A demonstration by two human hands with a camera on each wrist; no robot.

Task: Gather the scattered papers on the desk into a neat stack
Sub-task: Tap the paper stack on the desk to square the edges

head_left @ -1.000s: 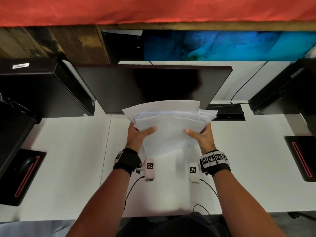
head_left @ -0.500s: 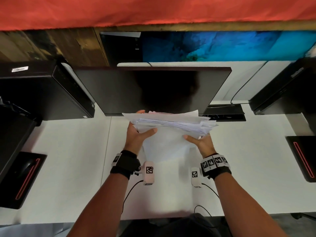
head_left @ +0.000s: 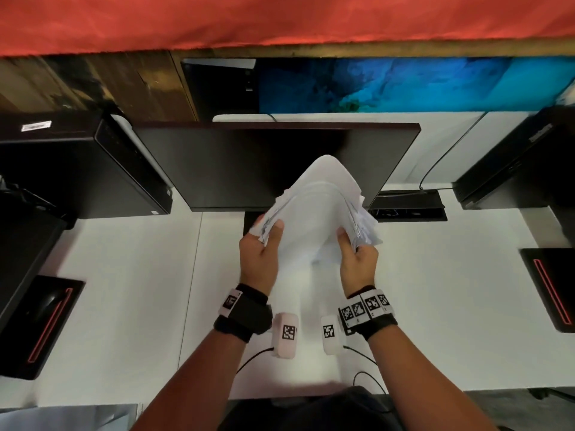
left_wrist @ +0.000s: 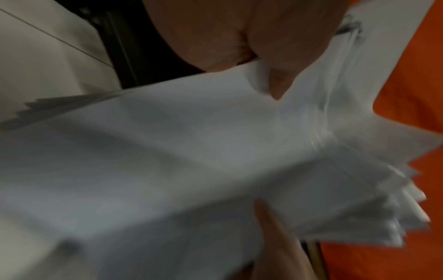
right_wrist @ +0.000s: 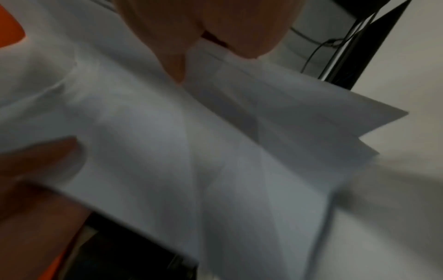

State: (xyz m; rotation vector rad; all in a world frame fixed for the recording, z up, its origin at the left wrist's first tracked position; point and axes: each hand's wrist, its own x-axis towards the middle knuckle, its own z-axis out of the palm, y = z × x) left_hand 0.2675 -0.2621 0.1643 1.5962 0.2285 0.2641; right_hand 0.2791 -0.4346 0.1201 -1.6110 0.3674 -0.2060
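Note:
A bundle of white papers (head_left: 320, 213) is held upright above the white desk (head_left: 124, 290), in front of the dark monitor (head_left: 249, 163). My left hand (head_left: 264, 244) grips its left edge, thumb on the near face. My right hand (head_left: 354, 253) grips the right edge, where the sheet ends fan out unevenly. The left wrist view shows the papers (left_wrist: 191, 151) blurred, with staggered corners at the right. In the right wrist view the papers (right_wrist: 215, 142) fill the frame under my thumb, and their lower edge is hidden.
Black computer towers stand at the left (head_left: 77, 166) and right (head_left: 522, 163). A mouse pad with a mouse (head_left: 46, 318) lies at the left edge, and another pad (head_left: 550, 287) at the right. A cable box (head_left: 407, 206) sits behind the papers.
The bundle has been lifted and tipped from lying wide and flat to standing tall. Both hands moved closer together and slid to its lower side edges.

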